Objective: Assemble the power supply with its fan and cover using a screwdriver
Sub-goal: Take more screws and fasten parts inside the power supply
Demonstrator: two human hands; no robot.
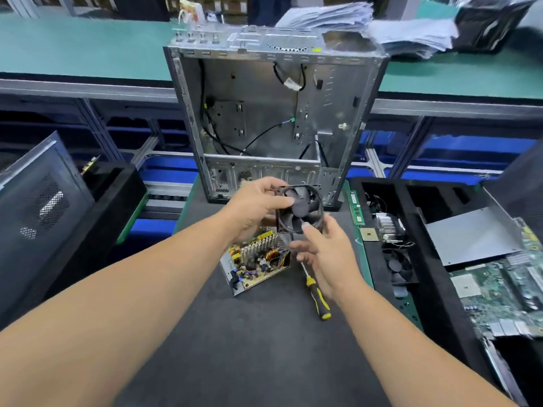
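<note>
My left hand (255, 205) grips a black square fan (301, 208) by its left edge, holding it in the air above the open power supply (254, 259). My right hand (327, 251) touches the fan's lower right corner with thumb and fingertips, the other fingers relaxed. The power supply lies on the dark mat with its circuit board, heatsink and coil exposed. A screwdriver (317, 298) with a yellow and black handle lies on the mat just right of it, partly under my right hand. A grey metal sheet (470, 236), perhaps the cover, lies in the right tray.
An empty computer case (273, 113) stands open right behind the fan. A black tray (435, 274) on the right holds a second fan (399, 265), a heatsink, a RAM stick and a motherboard (505, 292). Another black case (41, 207) stands at left.
</note>
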